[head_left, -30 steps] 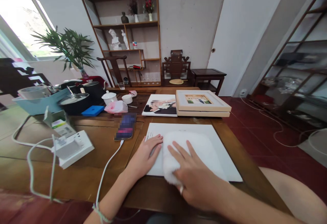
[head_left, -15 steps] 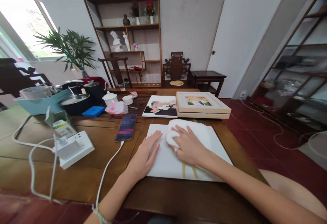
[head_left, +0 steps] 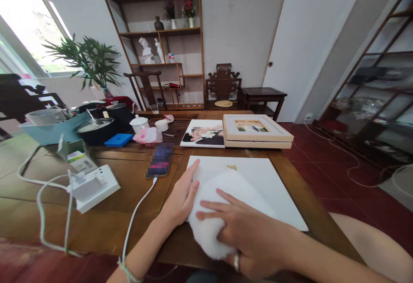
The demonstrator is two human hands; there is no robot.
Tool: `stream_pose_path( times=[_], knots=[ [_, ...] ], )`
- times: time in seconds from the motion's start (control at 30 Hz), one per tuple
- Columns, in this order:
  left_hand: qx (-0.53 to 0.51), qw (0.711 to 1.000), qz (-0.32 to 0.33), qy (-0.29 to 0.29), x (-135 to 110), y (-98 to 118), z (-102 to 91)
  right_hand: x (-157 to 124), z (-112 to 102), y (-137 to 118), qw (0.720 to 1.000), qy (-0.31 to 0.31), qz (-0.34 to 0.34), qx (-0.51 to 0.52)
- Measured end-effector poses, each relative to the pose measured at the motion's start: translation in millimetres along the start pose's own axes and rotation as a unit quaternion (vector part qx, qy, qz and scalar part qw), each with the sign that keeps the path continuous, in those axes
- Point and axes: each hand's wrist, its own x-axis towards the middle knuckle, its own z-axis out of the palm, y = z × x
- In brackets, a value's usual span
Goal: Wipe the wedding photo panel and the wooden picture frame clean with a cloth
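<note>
A flat white board [head_left: 254, 167] lies on the table in front of me, with a small gold mark [head_left: 231, 167] near its far edge. My left hand [head_left: 182, 197] rests along the board's left edge, its fingers stretched out and holding nothing. Under the spread fingers of my right hand [head_left: 245, 231] is a fluffy white cloth [head_left: 209, 231], pressed down at the near side of the board. The cloth overhangs the board's near edge and covers part of its surface.
Behind the board lie a photo panel [head_left: 203, 139] and stacked wooden frames [head_left: 258, 139]. To the left are a charging phone [head_left: 159, 160], a power strip [head_left: 111, 186] with loose cables, a blue box [head_left: 118, 140] and pots [head_left: 93, 132]. The table's right edge [head_left: 322, 214] is close by.
My right hand has slid the white cloth toward me, from the far part of the board to its near edge. My left hand has stayed nearly in place.
</note>
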Motion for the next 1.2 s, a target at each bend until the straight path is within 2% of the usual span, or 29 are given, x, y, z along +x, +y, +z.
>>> stream_pose_path(
  times=[0.1,0.2,0.3,0.4,0.53,0.67,0.8,0.93,1.1,1.2],
  knots=[
    [0.034,0.998,-0.007,-0.052,1.6,1.3,0.6,-22.4,-6.8,-5.6,0.997,-0.004,0.064,0.034],
    [0.057,0.996,0.002,-0.074,3.2,1.9,2.4,-34.3,-13.9,8.8,0.987,0.015,0.153,0.049],
    [0.068,0.995,-0.002,-0.077,4.0,2.9,3.3,-31.1,-19.4,37.4,0.968,0.048,0.238,0.058],
    [0.071,0.994,-0.004,-0.079,4.7,4.4,2.7,-11.9,-22.6,65.9,0.951,0.078,0.294,0.064],
    [0.076,0.994,-0.002,-0.076,5.5,5.5,2.0,31.3,-26.3,85.4,0.95,0.097,0.294,0.049],
    [0.079,0.995,0.006,-0.068,5.7,5.3,2.1,74.3,-29.7,86.3,0.961,0.087,0.256,0.051],
    [0.075,0.995,0.013,-0.061,5.1,4.1,2.2,88.9,-29.8,87.2,0.966,0.07,0.241,0.057],
    [0.074,0.995,-0.001,-0.067,3.8,2.0,2.8,63.1,-32.9,96.6,0.955,0.07,0.283,0.057],
    [0.064,0.996,0.005,-0.059,3.1,1.4,3.1,-4.0,-40.4,109.6,0.934,0.088,0.342,0.058],
    [0.063,0.996,0.006,-0.059,3.2,2.5,2.5,-46.1,-33.1,112.9,0.906,0.109,0.407,0.049]
  ],
)
